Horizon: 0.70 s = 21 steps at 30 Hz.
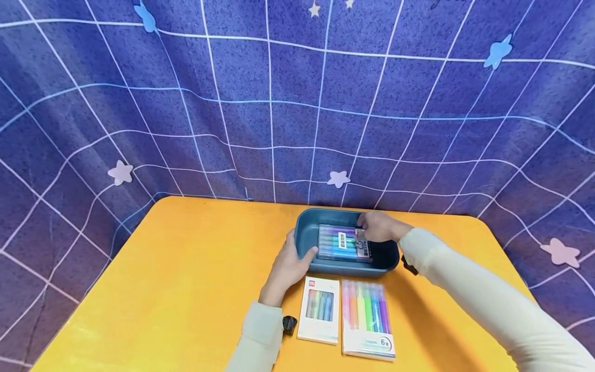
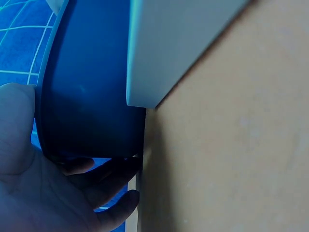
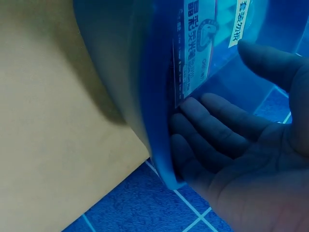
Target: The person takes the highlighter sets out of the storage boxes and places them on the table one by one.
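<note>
A dark blue plastic bin [image 1: 344, 268] stands near the table's back edge. Inside it lies a clear pack of markers [image 1: 331, 242], purple to blue, with a white label. My left hand [image 1: 289, 263] holds the bin's left end, thumb at the rim and fingers round the outside wall. My right hand [image 1: 381, 227] reaches into the bin at the pack's right end. In the right wrist view, the fingertips touch the end of the pack [image 3: 198, 53], the fingers loosely bent and the thumb apart from them.
In front of the bin lie a white box [image 1: 321, 328] with a window showing pens and a clear-fronted pack of rainbow-coloured pens [image 1: 368, 310]. Yellow table surface [image 1: 186, 279] extends to the left. A blue gridded curtain [image 1: 288, 124] hangs behind and at both sides.
</note>
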{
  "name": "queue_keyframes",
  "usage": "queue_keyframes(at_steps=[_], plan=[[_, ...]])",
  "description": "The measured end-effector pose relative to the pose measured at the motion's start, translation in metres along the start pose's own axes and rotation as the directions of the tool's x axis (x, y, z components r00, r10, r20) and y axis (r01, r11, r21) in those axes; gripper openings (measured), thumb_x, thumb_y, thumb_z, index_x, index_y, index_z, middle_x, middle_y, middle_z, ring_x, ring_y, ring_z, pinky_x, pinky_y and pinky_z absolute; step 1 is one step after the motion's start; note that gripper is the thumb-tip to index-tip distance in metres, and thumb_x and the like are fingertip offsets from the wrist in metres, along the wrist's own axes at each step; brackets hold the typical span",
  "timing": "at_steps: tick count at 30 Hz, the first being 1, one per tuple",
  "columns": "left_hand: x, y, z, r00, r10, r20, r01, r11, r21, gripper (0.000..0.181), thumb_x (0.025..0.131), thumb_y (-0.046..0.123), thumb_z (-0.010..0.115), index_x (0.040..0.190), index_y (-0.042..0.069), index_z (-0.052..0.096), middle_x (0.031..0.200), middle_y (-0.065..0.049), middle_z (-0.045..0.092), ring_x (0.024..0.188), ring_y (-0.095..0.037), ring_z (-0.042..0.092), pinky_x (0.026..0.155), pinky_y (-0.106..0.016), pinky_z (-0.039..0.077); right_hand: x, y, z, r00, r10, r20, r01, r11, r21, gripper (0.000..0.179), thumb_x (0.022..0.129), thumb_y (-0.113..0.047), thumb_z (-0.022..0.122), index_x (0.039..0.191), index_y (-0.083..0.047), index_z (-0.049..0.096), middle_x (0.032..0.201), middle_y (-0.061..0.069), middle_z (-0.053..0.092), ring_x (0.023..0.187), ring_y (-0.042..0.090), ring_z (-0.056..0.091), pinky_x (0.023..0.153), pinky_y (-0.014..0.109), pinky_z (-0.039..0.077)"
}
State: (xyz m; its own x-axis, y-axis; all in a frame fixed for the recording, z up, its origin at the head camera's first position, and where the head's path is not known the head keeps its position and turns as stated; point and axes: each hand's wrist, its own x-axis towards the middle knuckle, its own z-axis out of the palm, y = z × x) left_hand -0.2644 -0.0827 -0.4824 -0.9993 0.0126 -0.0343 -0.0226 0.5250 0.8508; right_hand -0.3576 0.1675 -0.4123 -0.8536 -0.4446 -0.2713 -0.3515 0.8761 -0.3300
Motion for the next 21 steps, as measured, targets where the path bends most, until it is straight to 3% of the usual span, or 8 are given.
queue_keyframes(at_steps=[6,13,18,21], plan=[[-0.002,0.001,-0.001,1.000,0.007,0.001,-0.007,1.000,-0.003,0.082,0.098,0.042,0.062,0.160,0.009,0.019,0.161,-0.017,0.037,0.143,-0.038,0.044,0.115,-0.060,0.038,0.002,-0.001,0.003,1.000,-0.018,-0.003,0.018,1.000,0.001,0.044,0.090,-0.023,0.072,0.119,0.010,0.065,0.097,0.016,0.072,0.089,0.023,0.065,0.095,0.046,0.055],[-0.003,0.001,-0.002,1.000,0.019,0.000,-0.019,1.000,-0.002,0.083,0.098,0.042,0.062,0.160,0.007,0.019,0.163,-0.017,0.034,0.146,-0.039,0.041,0.117,-0.060,0.036,0.004,-0.003,0.005,1.000,0.015,0.013,-0.016,0.999,0.046,0.038,0.089,-0.023,0.074,0.114,0.005,0.067,0.093,0.010,0.069,0.082,0.018,0.059,0.088,0.041,0.055],[-0.003,0.001,-0.002,1.000,0.016,-0.003,-0.016,1.000,-0.005,0.082,0.098,0.041,0.062,0.160,0.009,0.019,0.163,-0.016,0.034,0.145,-0.038,0.042,0.116,-0.060,0.037,0.005,-0.003,0.009,1.000,0.004,0.021,-0.004,1.000,0.012,0.026,0.088,-0.022,0.075,0.094,0.002,0.069,0.073,-0.001,0.054,0.069,0.013,0.046,0.069,0.030,0.045],[-0.002,0.000,-0.001,1.000,0.015,-0.004,-0.015,1.000,-0.001,0.082,0.098,0.041,0.062,0.160,0.009,0.019,0.163,-0.016,0.035,0.144,-0.038,0.043,0.116,-0.060,0.037,0.004,-0.003,0.011,0.998,0.026,0.057,-0.025,1.000,-0.005,0.029,0.089,-0.026,0.075,0.098,0.000,0.067,0.077,0.000,0.054,0.070,0.014,0.046,0.069,0.030,0.043]])
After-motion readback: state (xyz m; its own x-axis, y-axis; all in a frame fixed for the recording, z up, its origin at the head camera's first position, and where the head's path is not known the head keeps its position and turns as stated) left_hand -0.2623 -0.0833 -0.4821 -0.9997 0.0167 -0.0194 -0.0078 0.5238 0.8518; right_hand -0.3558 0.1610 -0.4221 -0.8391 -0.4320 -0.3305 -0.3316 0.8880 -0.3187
